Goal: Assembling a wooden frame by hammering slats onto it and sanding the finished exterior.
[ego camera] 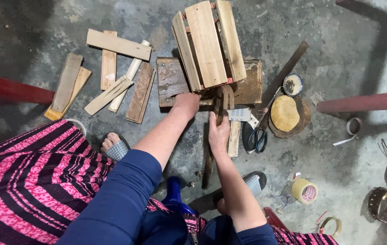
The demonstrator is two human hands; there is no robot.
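Your left hand [187, 102] reaches forward to the near edge of the dark wooden board [171, 80] lying on the concrete floor [338, 54]; the fingers curl down over that edge, but you cannot tell from here whether they grip it or only press on it. Standing on the board is a small slatted wooden stool [209, 43], tipped so that its three pale slats face up at you, just beyond your left knuckles. Your right hand [219, 134] sits a little nearer to you, closed around a thin dark strip [223, 102] that bends into a loop against the front of the board and runs back along the floor between your feet. Just right of that hand lie a pale wooden stick [234, 138] and a pair of scissors [258, 136] with dark handles, touching the edge of a round wooden block [298, 123] that carries a flat yellow disc [285, 113]. A small bowl [292, 84] rests near a long dark slat [284, 75]. To your left, loose wood offcuts [111, 75] lie scattered, well apart from both hands. A roll of tape [304, 190] stands on the floor near your right foot [253, 181].
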